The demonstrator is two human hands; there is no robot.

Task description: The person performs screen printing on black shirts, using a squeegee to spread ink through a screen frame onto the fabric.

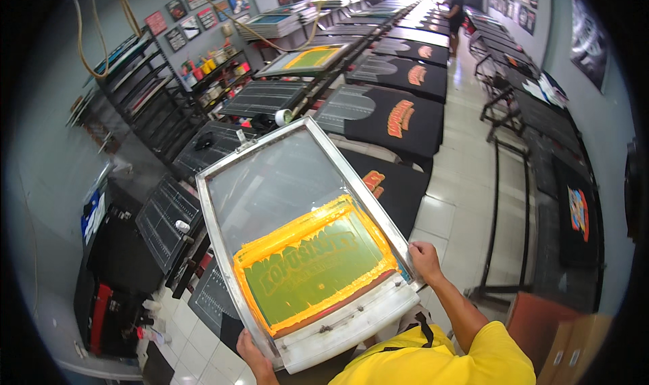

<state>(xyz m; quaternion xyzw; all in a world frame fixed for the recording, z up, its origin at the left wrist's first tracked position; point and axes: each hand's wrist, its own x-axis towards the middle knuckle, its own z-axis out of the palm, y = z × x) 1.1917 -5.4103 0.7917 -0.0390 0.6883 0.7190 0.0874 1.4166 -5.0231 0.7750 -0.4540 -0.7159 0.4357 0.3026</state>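
So, both hands were on the screen frame point(362, 194)! The left hand point(251, 351) gripped its lower left edge, while the right hand point(424, 260) closed around the right side, near the bottom corner. Up it tilted in front of the yellow shirt point(439, 358), its far end reaching over the dark printing boards point(263, 98); whether anything propped it underneath, you couldn't tell. And what color! Thick orange ink point(291, 235) ringed the green stencil area point(277, 304), heaviest along the top. Just beyond the far end sat a tape roll point(283, 117), and away to the right ran black shirts point(385, 125) bearing orange prints.
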